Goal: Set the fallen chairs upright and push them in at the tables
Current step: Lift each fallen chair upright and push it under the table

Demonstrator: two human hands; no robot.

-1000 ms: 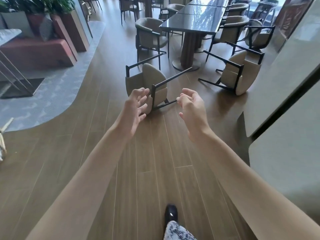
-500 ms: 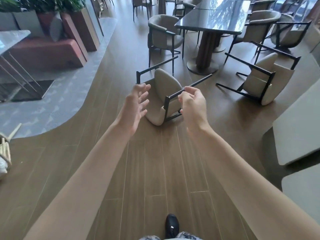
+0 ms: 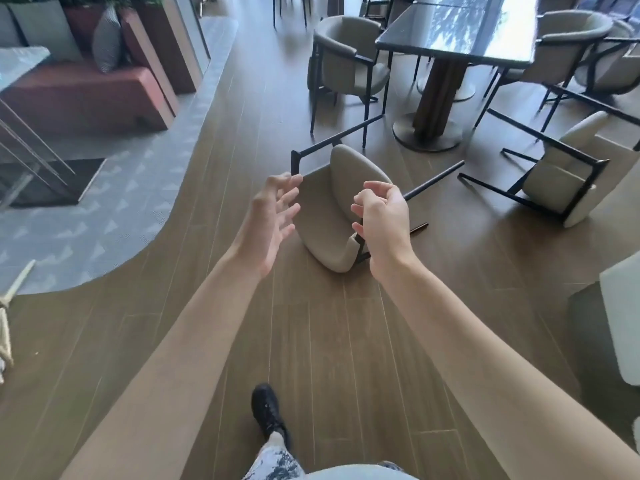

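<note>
A beige fallen chair [image 3: 332, 209] with a black frame lies on its side on the wood floor, just ahead of me. My left hand [image 3: 273, 216] hovers at its left edge with fingers spread, close to the black frame and holding nothing. My right hand [image 3: 382, 220] is over the chair's right side, fingers loosely curled, with a black leg passing behind it; I see no grip. A second fallen chair [image 3: 561, 174] lies to the right. The dark table [image 3: 457, 32] stands beyond on a pedestal.
An upright chair [image 3: 346, 60] sits at the table's left side, with more on its right. A red bench [image 3: 86, 95] and grey carpet [image 3: 104, 216] are on the left. A pale counter [image 3: 623, 306] juts in at the right. My black shoe [image 3: 266, 410] is on the floor below.
I have walked closer: the fallen chair is larger and nearer. Both hands have reached down to either side of it, the right hand now overlapping its frame.
</note>
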